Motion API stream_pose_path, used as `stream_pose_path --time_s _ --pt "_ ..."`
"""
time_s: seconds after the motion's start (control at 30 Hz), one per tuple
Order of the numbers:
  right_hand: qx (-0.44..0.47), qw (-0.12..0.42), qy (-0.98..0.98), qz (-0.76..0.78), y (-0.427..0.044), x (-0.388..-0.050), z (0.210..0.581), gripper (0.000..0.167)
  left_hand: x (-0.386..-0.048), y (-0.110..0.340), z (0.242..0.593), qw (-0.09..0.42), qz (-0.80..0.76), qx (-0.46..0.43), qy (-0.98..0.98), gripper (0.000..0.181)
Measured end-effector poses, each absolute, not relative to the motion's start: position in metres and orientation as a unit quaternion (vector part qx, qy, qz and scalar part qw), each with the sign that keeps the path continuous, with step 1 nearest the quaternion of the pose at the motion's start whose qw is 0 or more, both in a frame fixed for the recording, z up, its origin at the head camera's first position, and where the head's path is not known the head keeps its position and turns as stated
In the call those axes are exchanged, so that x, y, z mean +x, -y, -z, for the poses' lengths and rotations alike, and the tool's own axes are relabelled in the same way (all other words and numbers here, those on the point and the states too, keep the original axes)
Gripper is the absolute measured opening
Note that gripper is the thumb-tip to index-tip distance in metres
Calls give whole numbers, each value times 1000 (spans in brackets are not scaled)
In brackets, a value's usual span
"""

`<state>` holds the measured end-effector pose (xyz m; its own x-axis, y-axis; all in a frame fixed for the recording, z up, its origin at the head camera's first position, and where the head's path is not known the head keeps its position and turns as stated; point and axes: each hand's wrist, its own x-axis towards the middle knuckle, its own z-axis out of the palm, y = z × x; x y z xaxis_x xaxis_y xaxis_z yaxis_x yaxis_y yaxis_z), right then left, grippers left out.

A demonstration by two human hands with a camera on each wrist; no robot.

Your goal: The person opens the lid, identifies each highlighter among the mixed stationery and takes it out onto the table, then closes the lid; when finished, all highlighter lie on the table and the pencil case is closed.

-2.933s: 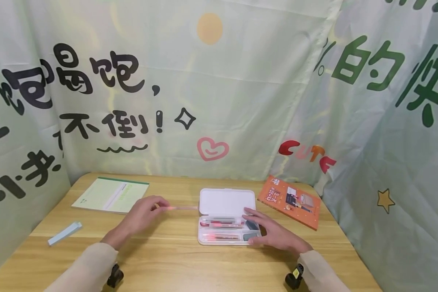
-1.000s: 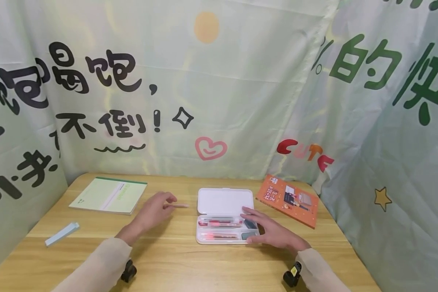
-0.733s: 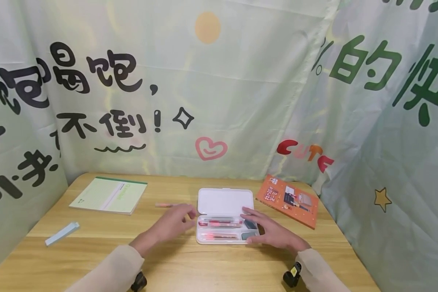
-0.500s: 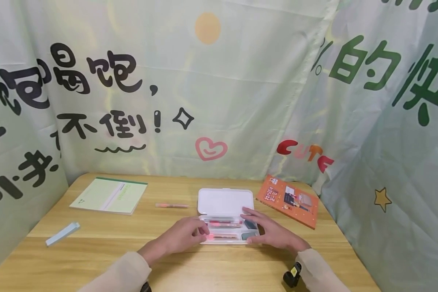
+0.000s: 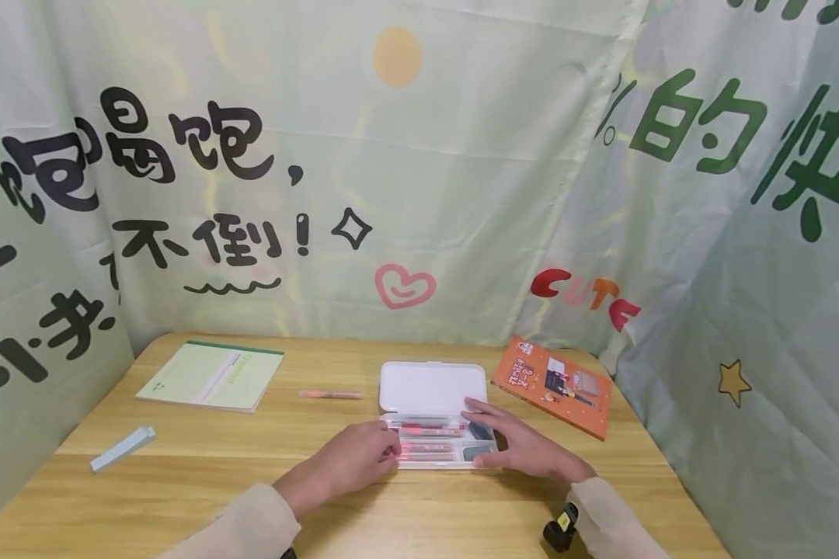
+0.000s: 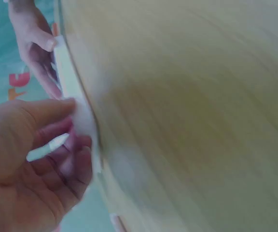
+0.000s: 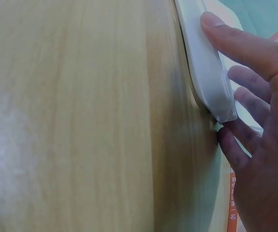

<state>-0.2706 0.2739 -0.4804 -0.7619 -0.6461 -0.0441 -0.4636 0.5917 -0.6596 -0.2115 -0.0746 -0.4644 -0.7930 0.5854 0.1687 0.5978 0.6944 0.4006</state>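
A white pencil case [image 5: 432, 386] lies with its lid folded back. My left hand [image 5: 349, 462] is at its left end and pinches a pen [image 5: 426, 448] at the front compartment. In the left wrist view, the pale end of the pen [image 6: 48, 148] shows between the thumb and fingers. My right hand [image 5: 527, 446] holds the case's right end; in the right wrist view, the thumb presses the front wall [image 7: 204, 63] while the fingers reach round the end. Another pen [image 5: 429, 432] lies in the rear compartment, and dark grey pieces [image 5: 478, 453] sit at the right.
A pinkish pen [image 5: 331, 394] lies on the wooden table [image 5: 419, 520], left of the case. Farther left are a light green notebook [image 5: 213, 376] and a pale blue stick-like object [image 5: 122, 449]. An orange book [image 5: 555, 388] lies at the back right. Printed curtains [image 5: 461, 194] hang behind the table.
My left hand let go of the pinkish pen on the table left of the case, then moved right and nearer to the case's front compartment, where it took a pen. The right hand stayed in place.
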Motion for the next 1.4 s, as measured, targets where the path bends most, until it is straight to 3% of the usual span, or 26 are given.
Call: stream_pose_path --time_s 0.3,0.7,1.07,1.4 --pt "-328 135 -880 317 -273 -270 482 78 -214 67 480 35 190 -304 933 8" --pt "-327 136 -881 315 -274 -269 480 78 -192 47 455 21 103 -241 965 14" --pt "-322 138 -882 314 -274 -269 479 79 -201 61 456 -32 262 -231 936 12" --pt "-312 143 -884 317 -274 -268 477 78 -213 83 462 2 321 -240 916 9"
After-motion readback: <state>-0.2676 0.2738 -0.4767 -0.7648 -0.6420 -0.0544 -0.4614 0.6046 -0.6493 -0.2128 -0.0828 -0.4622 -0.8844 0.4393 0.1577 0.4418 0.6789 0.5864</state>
